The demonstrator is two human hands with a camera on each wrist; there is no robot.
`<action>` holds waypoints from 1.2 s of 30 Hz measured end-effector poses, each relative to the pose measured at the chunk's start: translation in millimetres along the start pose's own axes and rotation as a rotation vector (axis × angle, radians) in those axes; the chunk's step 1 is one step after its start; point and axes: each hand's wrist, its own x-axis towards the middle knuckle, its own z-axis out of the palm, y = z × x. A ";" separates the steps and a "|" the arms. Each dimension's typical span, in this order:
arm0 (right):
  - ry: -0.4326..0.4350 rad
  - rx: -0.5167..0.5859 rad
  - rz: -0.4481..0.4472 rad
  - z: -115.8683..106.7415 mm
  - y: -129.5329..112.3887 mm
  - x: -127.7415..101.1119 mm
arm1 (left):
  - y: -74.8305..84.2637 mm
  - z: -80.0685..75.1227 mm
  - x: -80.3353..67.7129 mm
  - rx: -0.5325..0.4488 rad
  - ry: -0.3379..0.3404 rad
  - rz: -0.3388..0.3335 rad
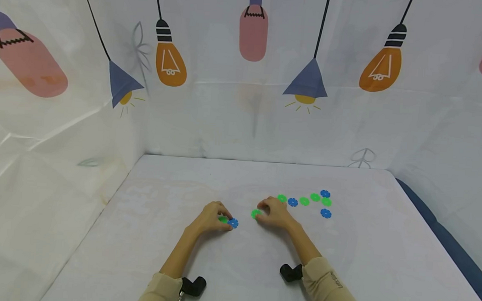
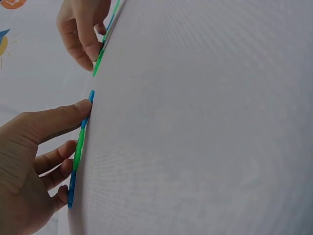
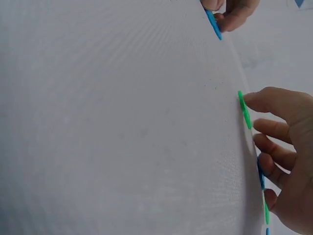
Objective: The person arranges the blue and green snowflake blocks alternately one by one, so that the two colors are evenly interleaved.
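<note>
My left hand (image 1: 212, 217) grips a short chain of notched plastic discs. A blue disc (image 1: 233, 223) is at its near end, a green disc (image 1: 223, 219) is in the middle, and another blue disc (image 2: 72, 190) shows low in the left wrist view. The thumb presses the first blue disc while the fingers curl behind the chain. To the right, my right hand (image 1: 275, 212) pinches a single green disc (image 1: 255, 213) between thumb and fingers, just above or at the table. A gap separates this disc from the chain.
Loose discs lie beyond the right hand: a green one (image 1: 282, 198), a blue one (image 1: 293, 202), and several more towards a blue disc (image 1: 326, 213) at the right. The white table (image 1: 172, 183) meets a wall sheet (image 1: 210, 116) printed with lamps.
</note>
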 end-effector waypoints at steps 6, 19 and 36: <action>-0.033 0.022 0.007 -3.6 -2.4 -0.7 | 0.3 -0.1 0.3 0.002 -0.001 0.000; 0.031 0.138 -0.103 1.5 -2.2 -3.6 | 3.2 -1.9 -1.3 0.001 0.000 0.017; -0.059 0.019 -0.120 19.6 -32.2 -9.7 | 1.1 -0.3 0.3 0.005 0.004 0.010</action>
